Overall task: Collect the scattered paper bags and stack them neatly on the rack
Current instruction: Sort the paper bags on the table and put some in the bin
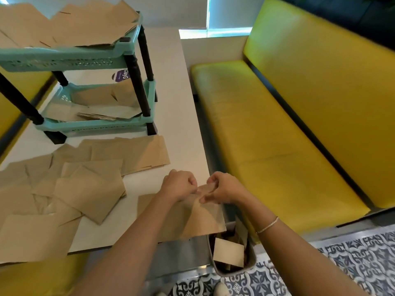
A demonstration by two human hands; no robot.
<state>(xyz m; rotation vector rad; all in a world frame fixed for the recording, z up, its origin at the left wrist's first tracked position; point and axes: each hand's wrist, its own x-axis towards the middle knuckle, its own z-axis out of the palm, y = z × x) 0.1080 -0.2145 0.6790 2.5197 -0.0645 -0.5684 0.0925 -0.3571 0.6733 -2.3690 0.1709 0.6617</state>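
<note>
White table (pixel 186 116) beside yellow booth seat. Scattered paper bags (pixel 89 189) over near-left part; rack (pixel 64 58) at far-left corner, part stacked. Left grip (pixel 179 184), right grip (pixel 222 189) pinching top edge of bag (pixel 201 218) at near-right corner. Probably light, floppy, crease-prone; best taken by edges.

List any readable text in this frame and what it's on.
"ClayG": white letters, cut off at the edge, on a purple sticker on a white sheet seen between the rack's shelves. A smaller line beneath is too blurred to read.
No other text visible.
</note>
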